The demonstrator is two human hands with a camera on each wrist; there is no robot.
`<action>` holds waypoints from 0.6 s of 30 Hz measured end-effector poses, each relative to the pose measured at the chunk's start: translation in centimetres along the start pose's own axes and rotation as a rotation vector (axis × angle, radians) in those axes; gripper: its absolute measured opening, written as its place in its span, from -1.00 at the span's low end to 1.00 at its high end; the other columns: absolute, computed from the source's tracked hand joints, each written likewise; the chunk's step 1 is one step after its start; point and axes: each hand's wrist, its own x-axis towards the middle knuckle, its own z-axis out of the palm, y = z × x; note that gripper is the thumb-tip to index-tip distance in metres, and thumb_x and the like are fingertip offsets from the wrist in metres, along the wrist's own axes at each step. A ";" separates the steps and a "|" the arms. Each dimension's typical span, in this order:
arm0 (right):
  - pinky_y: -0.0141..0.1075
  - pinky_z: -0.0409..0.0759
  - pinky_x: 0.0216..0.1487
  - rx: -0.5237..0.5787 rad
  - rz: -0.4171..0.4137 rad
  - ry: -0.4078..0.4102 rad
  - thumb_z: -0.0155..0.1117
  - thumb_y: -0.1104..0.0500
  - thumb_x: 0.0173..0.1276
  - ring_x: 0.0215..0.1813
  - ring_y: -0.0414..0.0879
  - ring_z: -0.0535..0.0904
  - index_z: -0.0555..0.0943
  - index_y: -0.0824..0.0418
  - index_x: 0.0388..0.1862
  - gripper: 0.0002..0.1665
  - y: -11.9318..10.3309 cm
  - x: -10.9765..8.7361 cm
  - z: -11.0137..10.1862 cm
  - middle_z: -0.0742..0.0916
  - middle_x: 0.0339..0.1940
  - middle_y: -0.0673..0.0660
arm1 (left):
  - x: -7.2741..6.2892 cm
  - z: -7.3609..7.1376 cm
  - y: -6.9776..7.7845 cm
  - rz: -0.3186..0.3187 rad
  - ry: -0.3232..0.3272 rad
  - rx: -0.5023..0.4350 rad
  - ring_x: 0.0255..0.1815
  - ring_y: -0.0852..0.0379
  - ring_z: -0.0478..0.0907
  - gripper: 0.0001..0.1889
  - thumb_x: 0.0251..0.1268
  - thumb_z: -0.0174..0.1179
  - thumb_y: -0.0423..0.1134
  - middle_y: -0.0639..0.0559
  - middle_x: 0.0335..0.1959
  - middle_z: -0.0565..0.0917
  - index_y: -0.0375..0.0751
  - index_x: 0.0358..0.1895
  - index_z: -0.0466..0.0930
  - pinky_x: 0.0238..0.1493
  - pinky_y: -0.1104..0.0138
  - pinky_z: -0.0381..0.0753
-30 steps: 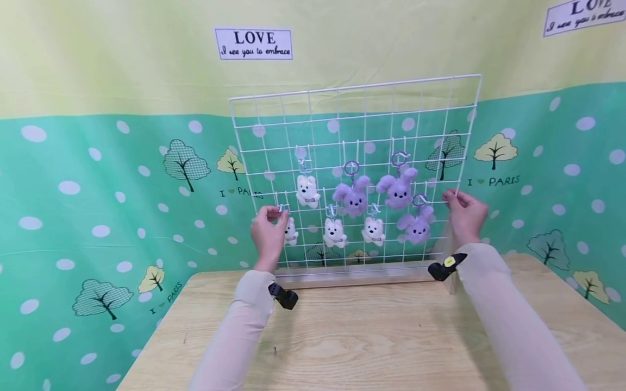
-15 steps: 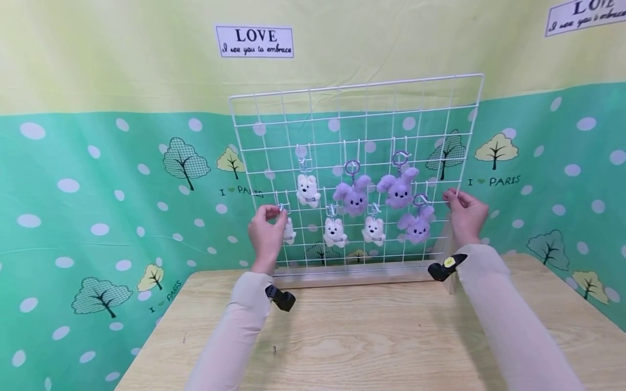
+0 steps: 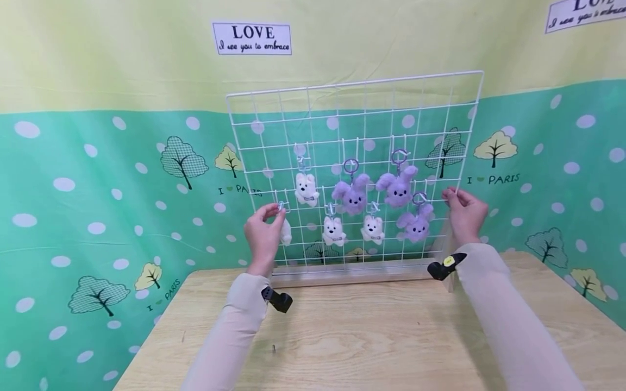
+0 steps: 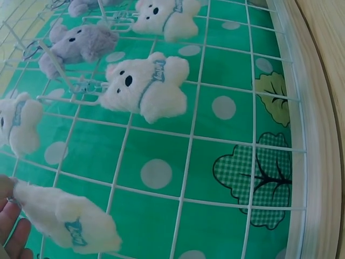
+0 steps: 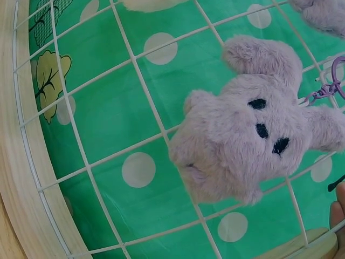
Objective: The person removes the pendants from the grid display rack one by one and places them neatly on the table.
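Left hand [image 3: 263, 236] pinches a fluffy white plush keychain [image 4: 59, 213] with blue lettering [image 4: 75, 232].

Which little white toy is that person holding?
The bottom row's far-left white toy: the left hand pinches its top; the other three white toys hang untouched.

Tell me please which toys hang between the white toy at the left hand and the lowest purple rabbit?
The head view shows two: a white toy and, to its right, a second white toy.

there are four white bears [image 3: 335, 232] and three purple bunnies [image 3: 351, 199].
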 end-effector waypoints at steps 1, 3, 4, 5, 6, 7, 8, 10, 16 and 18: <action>-0.48 0.53 0.02 -0.003 -0.002 0.001 0.21 0.03 0.33 -0.10 -0.34 0.64 0.59 0.21 0.10 -0.58 0.0 0.0 0.0 0.70 0.01 0.07 | 0.0 0.0 0.0 -0.005 -0.006 -0.001 -0.18 0.09 0.59 -0.79 0.15 0.32 -0.26 -0.05 -0.25 0.71 -0.21 -0.14 0.67 -0.18 0.35 0.58; -0.49 0.54 0.01 0.010 0.002 0.003 0.21 0.05 0.33 -0.13 -0.36 0.63 0.59 0.22 0.09 -0.59 0.0 0.0 -0.1 0.71 -0.01 0.06 | 0.0 -0.1 0.1 -0.012 -0.018 -0.013 -0.20 0.11 0.58 -0.80 0.15 0.32 -0.27 -0.05 -0.26 0.72 -0.21 -0.15 0.68 -0.21 0.40 0.58; -0.49 0.54 0.01 0.019 0.004 0.003 0.22 0.06 0.32 -0.15 -0.36 0.64 0.59 0.22 0.09 -0.59 0.0 0.0 -0.1 0.71 -0.02 0.06 | 0.1 -0.2 0.1 -0.015 -0.023 -0.014 -0.22 0.12 0.57 -0.81 0.15 0.31 -0.28 -0.06 -0.26 0.72 -0.22 -0.16 0.68 -0.25 0.43 0.57; -0.50 0.54 0.00 0.025 0.007 0.004 0.22 0.06 0.32 -0.16 -0.37 0.63 0.59 0.23 0.08 -0.59 -0.1 0.0 0.0 0.72 -0.03 0.05 | 0.1 -0.3 0.2 -0.019 -0.028 -0.014 -0.23 0.12 0.58 -0.81 0.15 0.31 -0.28 -0.07 -0.26 0.72 -0.22 -0.17 0.69 -0.28 0.47 0.57; -0.50 0.54 -0.01 0.028 0.008 0.005 0.23 0.07 0.32 -0.17 -0.37 0.64 0.59 0.23 0.08 -0.59 -0.1 0.0 0.0 0.72 -0.04 0.04 | 0.1 -0.5 0.3 -0.021 -0.035 -0.011 -0.24 0.12 0.59 -0.81 0.15 0.31 -0.27 -0.07 -0.27 0.72 -0.22 -0.17 0.69 -0.32 0.50 0.57; -0.50 0.54 -0.01 0.031 0.011 0.005 0.23 0.07 0.32 -0.17 -0.37 0.64 0.60 0.23 0.07 -0.60 -0.1 -0.1 0.0 0.72 -0.05 0.04 | 0.2 -0.6 0.4 -0.020 -0.045 -0.005 -0.25 0.11 0.60 -0.82 0.16 0.31 -0.27 -0.07 -0.26 0.73 -0.23 -0.18 0.70 -0.35 0.52 0.57; -0.51 0.54 -0.01 0.030 0.015 0.007 0.23 0.07 0.32 -0.17 -0.36 0.64 0.60 0.23 0.07 -0.60 -0.1 -0.1 0.0 0.72 -0.05 0.04 | 0.2 -0.7 0.5 -0.019 -0.055 -0.003 -0.25 0.10 0.61 -0.82 0.16 0.31 -0.26 -0.07 -0.26 0.73 -0.23 -0.18 0.70 -0.37 0.53 0.57; -0.51 0.54 -0.01 0.019 0.017 0.009 0.22 0.05 0.32 -0.15 -0.36 0.64 0.60 0.22 0.08 -0.60 -0.1 -0.1 -0.1 0.72 -0.04 0.04 | 0.2 -1.0 0.7 -0.024 -0.086 0.011 -0.25 0.09 0.63 -0.82 0.18 0.30 -0.26 -0.08 -0.24 0.73 -0.23 -0.17 0.70 -0.39 0.53 0.57; -0.47 0.53 0.03 -0.016 -0.002 0.002 0.19 0.01 0.34 -0.10 -0.34 0.64 0.59 0.20 0.09 -0.58 -0.2 -0.2 -0.1 0.70 0.02 0.08 | 0.3 -1.8 1.3 -0.049 -0.185 0.064 -0.17 0.08 0.64 -0.80 0.22 0.26 -0.27 -0.10 -0.15 0.71 -0.26 -0.12 0.68 -0.26 0.48 0.61; -0.46 0.54 0.03 -0.020 -0.011 0.000 0.20 0.01 0.34 -0.11 -0.35 0.64 0.59 0.21 0.09 -0.57 -0.2 -0.2 -0.1 0.70 0.01 0.08 | 0.4 -1.9 1.3 -0.048 -0.209 0.086 -0.23 0.07 0.64 -0.80 0.22 0.26 -0.28 -0.12 -0.20 0.72 -0.28 -0.14 0.68 -0.29 0.46 0.62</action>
